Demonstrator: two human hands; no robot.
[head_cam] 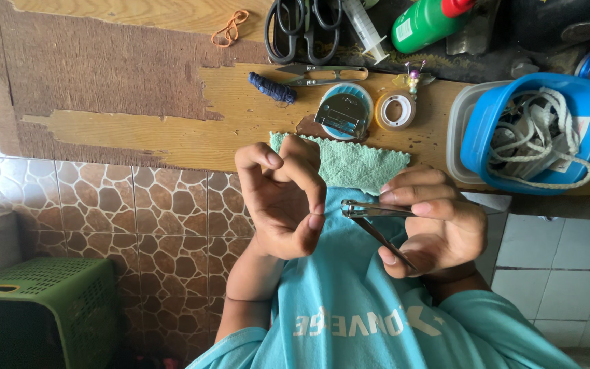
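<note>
My right hand (438,222) grips a metal nail clipper (375,219) with its lever swung open, the jaws pointing left. My left hand (278,205) is held up just left of it, fingers curled in and empty, thumb tip touching the index finger. The clipper's jaws sit almost at the tip of a left finger near the palm. Both hands hover over my teal shirt (349,301), in front of a wooden table edge (172,140). A green knitted cloth (360,164) hangs over that edge behind my hands.
On the table lie black scissors (302,31), thread snips (326,74), a dark blue thread spool (272,87), a round metal-topped case (344,113), a tape roll (395,111), a green bottle (425,24) and a blue tub of white rope (534,130). A green basket (42,307) stands at the lower left.
</note>
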